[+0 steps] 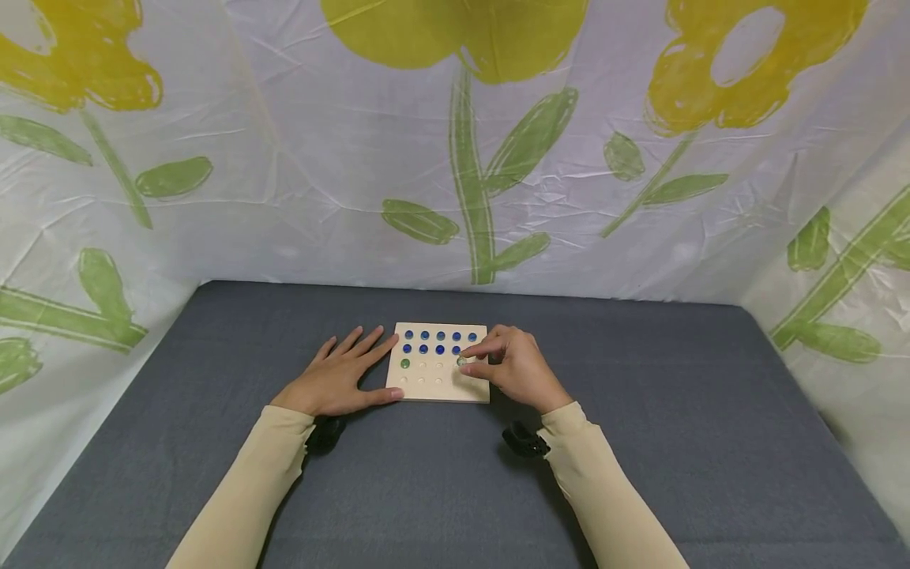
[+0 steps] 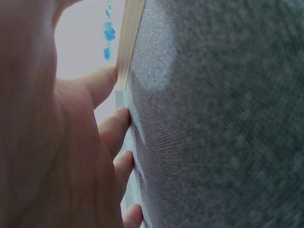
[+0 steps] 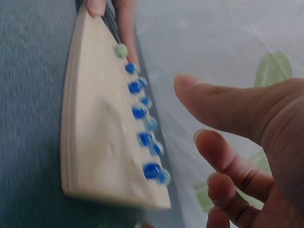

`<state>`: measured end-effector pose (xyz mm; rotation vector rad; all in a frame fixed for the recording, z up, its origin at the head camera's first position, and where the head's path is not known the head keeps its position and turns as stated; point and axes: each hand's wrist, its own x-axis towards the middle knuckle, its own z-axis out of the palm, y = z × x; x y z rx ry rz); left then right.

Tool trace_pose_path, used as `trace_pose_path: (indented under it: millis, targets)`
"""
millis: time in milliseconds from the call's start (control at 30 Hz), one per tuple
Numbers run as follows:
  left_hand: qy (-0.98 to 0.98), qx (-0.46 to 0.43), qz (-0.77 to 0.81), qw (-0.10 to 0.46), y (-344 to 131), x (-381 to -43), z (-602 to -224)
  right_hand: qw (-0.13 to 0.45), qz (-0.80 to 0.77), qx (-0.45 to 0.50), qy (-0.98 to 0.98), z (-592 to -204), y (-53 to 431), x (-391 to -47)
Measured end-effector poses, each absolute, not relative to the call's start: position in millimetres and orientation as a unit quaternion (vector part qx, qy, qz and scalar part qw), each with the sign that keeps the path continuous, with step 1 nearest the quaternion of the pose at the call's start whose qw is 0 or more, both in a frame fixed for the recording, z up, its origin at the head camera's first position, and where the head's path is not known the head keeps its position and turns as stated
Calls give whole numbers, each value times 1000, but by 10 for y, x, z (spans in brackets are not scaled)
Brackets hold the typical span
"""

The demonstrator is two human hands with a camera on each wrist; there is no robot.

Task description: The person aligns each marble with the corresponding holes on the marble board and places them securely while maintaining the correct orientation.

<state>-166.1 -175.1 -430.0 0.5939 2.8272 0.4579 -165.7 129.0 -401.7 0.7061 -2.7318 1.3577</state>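
A pale wooden board (image 1: pixel 465 387) with rows of round hollows lies on the table. Two rows of blue marbles (image 1: pixel 440 349) fill its far half, and a green marble (image 1: pixel 405 363) sits at the left of the third row. My right hand (image 1: pixel 522 367) is over the board's right side, pinching a greenish clear marble (image 1: pixel 461 361) between thumb and forefinger. That marble is hidden in the right wrist view. My left hand (image 1: pixel 337 379) rests with spread fingers at the board's left side, thumb on the near corner and forefinger (image 2: pixel 102 85) against the edge.
Dark grey cloth (image 1: pixel 640 442) covers the table around the board. A white backdrop (image 1: pixel 320 158) with painted yellow flowers rises behind the table's far edge and along both sides. Black wrist devices (image 1: pixel 524 439) sit below both hands.
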Motion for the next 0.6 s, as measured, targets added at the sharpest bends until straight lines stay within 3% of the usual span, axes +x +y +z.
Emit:
trace_pose_path:
  millis: [600]
  targets:
    - [961,200,151,115,-1763,-1685,-4323,3,422,186,-887,-4150,794,-1754]
